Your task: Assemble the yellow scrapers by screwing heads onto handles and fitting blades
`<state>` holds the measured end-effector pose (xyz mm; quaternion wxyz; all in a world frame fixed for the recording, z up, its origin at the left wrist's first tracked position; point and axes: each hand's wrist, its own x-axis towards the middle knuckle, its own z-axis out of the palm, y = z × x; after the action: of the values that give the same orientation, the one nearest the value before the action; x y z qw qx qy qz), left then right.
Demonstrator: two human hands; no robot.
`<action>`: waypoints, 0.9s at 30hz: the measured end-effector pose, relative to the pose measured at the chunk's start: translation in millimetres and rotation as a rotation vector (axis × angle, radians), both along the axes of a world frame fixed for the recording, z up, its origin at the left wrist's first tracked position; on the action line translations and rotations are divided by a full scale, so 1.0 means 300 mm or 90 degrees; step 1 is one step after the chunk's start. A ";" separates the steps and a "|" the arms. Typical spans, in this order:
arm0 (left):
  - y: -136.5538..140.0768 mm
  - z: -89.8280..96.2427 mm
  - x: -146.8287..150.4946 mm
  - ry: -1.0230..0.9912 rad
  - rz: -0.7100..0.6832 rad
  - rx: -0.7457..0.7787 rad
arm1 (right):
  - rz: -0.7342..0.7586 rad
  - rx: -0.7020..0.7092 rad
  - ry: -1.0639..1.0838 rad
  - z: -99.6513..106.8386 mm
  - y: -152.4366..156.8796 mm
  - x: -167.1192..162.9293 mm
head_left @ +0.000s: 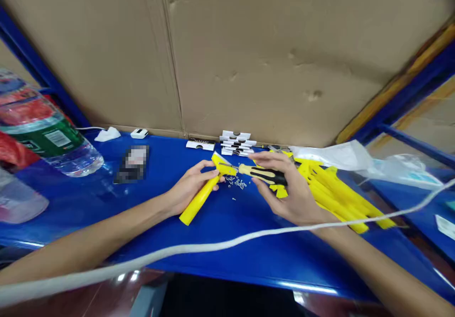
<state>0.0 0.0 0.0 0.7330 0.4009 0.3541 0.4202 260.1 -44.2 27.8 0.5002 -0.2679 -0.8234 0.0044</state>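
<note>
Above the blue bench (220, 224), the left grip (192, 184) pinched a yellow plastic T-shaped handle (199, 202) near its head. The right grip (293, 191) curved about a cream-and-black screwdriver (261, 172), its shaft at that head; whether the fingers pressed it could not be told. Tiny screws (237, 183) lay scattered nearby, and similar yellow pieces (334, 191) lay to the right.

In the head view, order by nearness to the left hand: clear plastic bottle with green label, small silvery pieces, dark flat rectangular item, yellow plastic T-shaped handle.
1. Yellow handle: gripped by left hand.
2. Silvery pieces: just right.
3. Dark rectangular item: left.
4. Green-labelled bottle: far left.
</note>
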 end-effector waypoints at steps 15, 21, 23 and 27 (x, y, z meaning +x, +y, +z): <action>0.047 -0.003 -0.037 -0.158 0.039 -0.069 | 0.180 -0.113 -0.158 0.333 0.295 -0.231; 0.051 -0.012 -0.052 -0.180 0.030 -0.093 | 0.149 -0.107 -0.224 0.389 0.298 -0.262; 0.056 -0.018 -0.060 -0.183 0.014 -0.104 | 0.165 -0.120 -0.249 0.402 0.277 -0.246; 0.060 -0.020 -0.069 -0.182 -0.004 -0.133 | 0.166 -0.135 -0.272 0.408 0.252 -0.211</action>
<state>-20.6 18.1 -6.1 0.8147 0.2601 0.2869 0.4317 196.7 31.5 150.2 0.2798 -0.2057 -0.9326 0.0986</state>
